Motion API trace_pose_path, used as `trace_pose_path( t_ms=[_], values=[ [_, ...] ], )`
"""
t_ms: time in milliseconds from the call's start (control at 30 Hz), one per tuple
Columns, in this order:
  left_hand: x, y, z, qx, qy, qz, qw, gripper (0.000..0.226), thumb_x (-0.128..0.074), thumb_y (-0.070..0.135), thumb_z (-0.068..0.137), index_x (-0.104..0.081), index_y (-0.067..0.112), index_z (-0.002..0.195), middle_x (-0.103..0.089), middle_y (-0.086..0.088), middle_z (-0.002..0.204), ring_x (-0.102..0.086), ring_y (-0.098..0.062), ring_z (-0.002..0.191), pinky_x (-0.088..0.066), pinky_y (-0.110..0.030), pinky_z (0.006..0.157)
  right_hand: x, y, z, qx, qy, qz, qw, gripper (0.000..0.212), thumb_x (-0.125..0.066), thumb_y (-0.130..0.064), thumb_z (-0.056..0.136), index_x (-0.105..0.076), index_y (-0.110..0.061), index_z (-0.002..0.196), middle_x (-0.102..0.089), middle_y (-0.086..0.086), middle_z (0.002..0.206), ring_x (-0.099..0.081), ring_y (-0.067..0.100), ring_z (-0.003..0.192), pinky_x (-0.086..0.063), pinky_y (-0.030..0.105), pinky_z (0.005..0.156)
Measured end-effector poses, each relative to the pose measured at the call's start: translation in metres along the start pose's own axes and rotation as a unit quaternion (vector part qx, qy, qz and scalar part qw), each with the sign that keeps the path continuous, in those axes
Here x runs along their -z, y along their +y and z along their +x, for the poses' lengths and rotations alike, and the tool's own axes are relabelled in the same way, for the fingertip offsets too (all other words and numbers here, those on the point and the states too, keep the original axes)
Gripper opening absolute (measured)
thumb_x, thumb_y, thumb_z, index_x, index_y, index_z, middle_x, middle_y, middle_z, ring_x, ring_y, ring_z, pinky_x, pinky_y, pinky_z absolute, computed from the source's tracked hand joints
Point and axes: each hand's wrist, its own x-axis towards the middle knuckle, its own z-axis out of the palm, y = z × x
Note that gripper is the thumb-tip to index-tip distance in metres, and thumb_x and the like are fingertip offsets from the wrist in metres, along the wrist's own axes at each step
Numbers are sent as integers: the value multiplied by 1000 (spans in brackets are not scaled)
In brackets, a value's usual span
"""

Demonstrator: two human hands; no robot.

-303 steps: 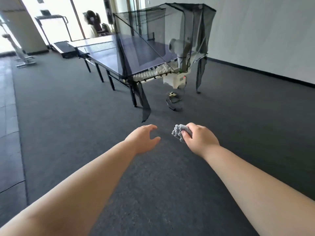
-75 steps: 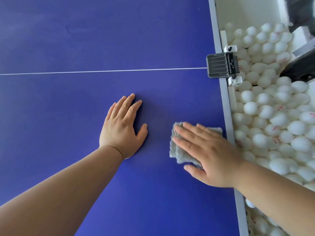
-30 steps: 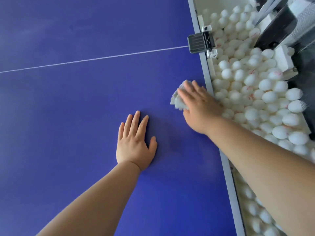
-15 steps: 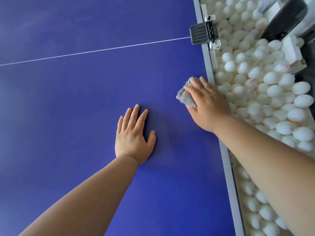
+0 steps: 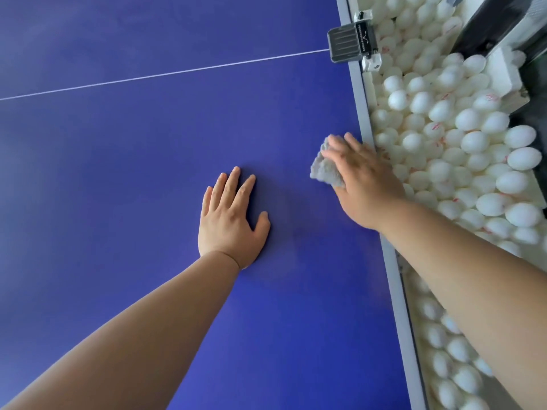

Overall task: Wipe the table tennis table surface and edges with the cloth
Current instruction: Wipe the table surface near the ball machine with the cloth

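Note:
The blue table tennis table (image 5: 133, 149) fills most of the view, with a thin white line (image 5: 165, 74) across it and a grey edge band (image 5: 359, 93) on the right. My right hand (image 5: 362, 180) presses a crumpled grey cloth (image 5: 325, 170) onto the surface just inside that edge; the fingers lie over the cloth and look blurred. My left hand (image 5: 232, 218) rests flat on the table, fingers straight, a short way left of the cloth.
A tray of several white balls (image 5: 461, 149) runs along the table's right side, below the edge. A grey clamp (image 5: 350, 45) grips the edge at the white line. A dark machine part (image 5: 485, 22) stands at the top right.
My right hand has slid the cloth back along the right edge towards me, away from the clamp. My left hand has stayed flat in place.

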Motion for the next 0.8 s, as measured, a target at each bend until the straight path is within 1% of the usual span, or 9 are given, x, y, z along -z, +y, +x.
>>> trace_pose_path(
  t_ms=[133,200,300,400,467,567,633,700,800],
  values=[
    [-2,0,-1,-3,8,-5,1000,73,-39,57,93,-31,31,161,-19,6,172,-11,-20,159,-8,-41,130,-8,-20,-10,-34,24,-22,999,57,-56,-15,97,-44,-11,153,-33,9,166,-27,37,154,-24,49,124],
    [-3,-1,-1,-3,12,-8,1000,72,-39,57,94,-31,31,160,-19,6,172,-11,-20,159,-8,-41,130,-17,-43,-59,38,7,-22,999,62,-52,-20,94,-42,-14,155,-27,8,169,-24,33,156,-24,51,125],
    [-3,-1,-1,-3,14,-11,1000,72,-37,57,93,-32,31,160,-21,5,172,-12,-21,159,-8,-41,130,-28,-69,-148,175,-95,-13,980,68,-52,-29,95,-34,-21,160,-13,0,174,-12,25,160,-19,49,127],
    [0,1,-3,-1,4,-11,1000,72,-33,58,93,-32,30,160,-20,5,172,-11,-21,159,-8,-41,130,-19,-51,-156,254,-123,-34,959,70,-56,-26,98,-30,-20,162,-15,1,173,-14,25,160,-22,48,127],
    [3,2,-6,2,-9,-13,1000,74,-30,58,93,-32,29,161,-18,5,172,-9,-21,159,-6,-40,130,-8,-34,-122,193,-90,-69,975,72,-57,-22,98,-28,-15,163,-19,3,172,-16,26,159,-21,46,128],
    [2,5,-33,4,-29,-25,999,74,-28,58,94,-28,28,162,-14,6,173,-4,-19,160,-1,-38,130,3,-15,-74,27,-61,-52,996,74,-60,-16,99,-23,-11,163,-18,3,172,-13,27,160,-11,38,129],
    [-2,6,-75,-2,-38,-20,999,72,-30,55,97,-25,28,163,-11,6,174,-1,-19,160,0,-38,130,1,-22,-71,-13,-46,-47,998,72,-58,-13,98,-26,-11,163,-20,5,171,-15,30,159,-13,41,129],
    [-5,7,-125,-8,-43,-10,999,70,-32,51,98,-24,28,164,-10,5,174,0,-19,161,1,-39,130,-4,-38,-99,-9,-25,-48,998,70,-58,-13,96,-32,-11,161,-23,8,171,-19,33,158,-20,48,128],
    [-10,8,-170,-11,-50,13,999,70,-34,48,97,-26,27,164,-11,3,174,-2,-21,161,-1,-41,130,-16,-68,-181,97,-63,-55,992,72,-55,-23,95,-30,-18,163,-13,2,174,-12,27,160,-19,49,127]
  ],
)
